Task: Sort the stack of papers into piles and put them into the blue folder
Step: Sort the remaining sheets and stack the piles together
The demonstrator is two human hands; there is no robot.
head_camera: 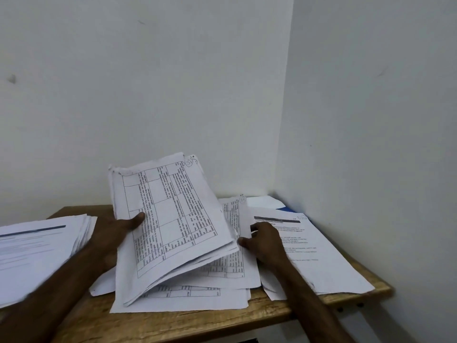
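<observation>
My left hand (111, 233) grips a thick bundle of table-printed sheets (170, 219) and holds it tilted up above the desk, thumb on the top page. Under it lie more table-printed sheets (197, 295) spread flat. My right hand (265, 241) rests on those lower sheets beside the bundle's right edge, fingers curled at the paper edges. A pile of text pages with a dark header bar (319, 248) lies to the right. Another pile with a blue header line (37, 246) lies at the left. A sliver of the blue folder (284, 207) shows at the back right corner, mostly covered by paper.
The small wooden desk (197, 325) stands in a corner between two white walls (173, 82). Its front edge runs close below the papers, and the right pile overhangs the desk's right side.
</observation>
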